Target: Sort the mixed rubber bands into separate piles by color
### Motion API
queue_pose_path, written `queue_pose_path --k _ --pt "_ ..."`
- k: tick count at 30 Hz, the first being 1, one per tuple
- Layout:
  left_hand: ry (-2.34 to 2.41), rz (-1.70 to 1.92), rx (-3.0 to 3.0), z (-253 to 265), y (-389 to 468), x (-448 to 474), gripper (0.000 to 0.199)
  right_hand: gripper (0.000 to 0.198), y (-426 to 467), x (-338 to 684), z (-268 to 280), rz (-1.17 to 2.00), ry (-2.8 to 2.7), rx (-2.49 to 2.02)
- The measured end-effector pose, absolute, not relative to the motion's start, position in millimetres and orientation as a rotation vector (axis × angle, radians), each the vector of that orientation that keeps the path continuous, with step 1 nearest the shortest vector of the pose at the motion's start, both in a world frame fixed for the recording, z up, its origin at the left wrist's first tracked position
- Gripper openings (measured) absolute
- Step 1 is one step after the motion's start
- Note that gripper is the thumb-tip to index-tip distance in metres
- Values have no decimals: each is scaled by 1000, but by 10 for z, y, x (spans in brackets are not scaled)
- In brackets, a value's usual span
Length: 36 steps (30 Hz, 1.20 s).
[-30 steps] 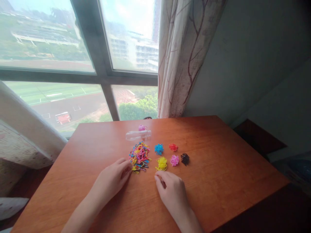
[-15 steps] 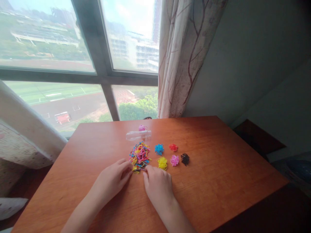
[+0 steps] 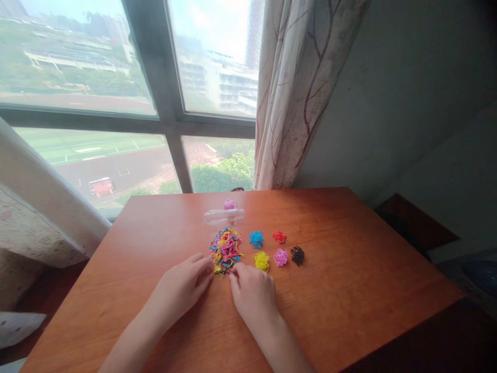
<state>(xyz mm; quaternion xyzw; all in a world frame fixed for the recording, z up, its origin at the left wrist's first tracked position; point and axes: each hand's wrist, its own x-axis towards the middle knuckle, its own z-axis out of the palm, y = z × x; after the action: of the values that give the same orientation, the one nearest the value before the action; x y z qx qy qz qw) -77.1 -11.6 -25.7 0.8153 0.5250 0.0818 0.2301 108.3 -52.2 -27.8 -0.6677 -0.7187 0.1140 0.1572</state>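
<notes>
A mixed heap of colourful rubber bands lies on the wooden table in front of me. My left hand rests at the heap's lower left edge, fingers curved, with a small gap between thumb and fingertips. At the lower right edge, my right hand is closed in a pinch on a rubber band, mostly hidden by the fingers. To the right lie separate small piles by colour: blue bands, red bands, yellow bands, pink bands and black bands.
Behind the heap lies a clear plastic container on its side, with a pink item just beyond it. The table stands against a window. A patterned curtain hangs at its far edge.
The view has shifted slightly, so everything sits a little further right. Both hands stay at the heap's near edge with hardly any movement.
</notes>
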Motion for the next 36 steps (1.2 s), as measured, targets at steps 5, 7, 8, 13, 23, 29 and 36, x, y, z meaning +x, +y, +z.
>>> queue_pose_path --k 5,7,8,13,23,29,36 --pt "1447 232 2238 -264 -121 -780 22 11 -519 1076 -310 295 -2067 -1898" --pt "1447 240 2239 -262 -122 -784 22 12 -516 1080 -310 277 -2072 -1887" --pt "1446 242 2240 -261 -124 -785 22 12 -516 1082 -308 273 -2072 -1881" --pt "1433 254 2256 -259 -134 -789 22 12 -532 1092 -289 264 -2038 -1839" --pt "1435 282 2257 -276 -124 -806 21 20 -572 1947 -333 162 -1692 -1875" --pt "1446 237 2237 -242 -128 -795 24 26 -464 2597 -357 41 -1562 -2060" --pt "1447 244 2223 -232 -133 -791 24 24 -418 2705 -470 75 -1599 -2120"
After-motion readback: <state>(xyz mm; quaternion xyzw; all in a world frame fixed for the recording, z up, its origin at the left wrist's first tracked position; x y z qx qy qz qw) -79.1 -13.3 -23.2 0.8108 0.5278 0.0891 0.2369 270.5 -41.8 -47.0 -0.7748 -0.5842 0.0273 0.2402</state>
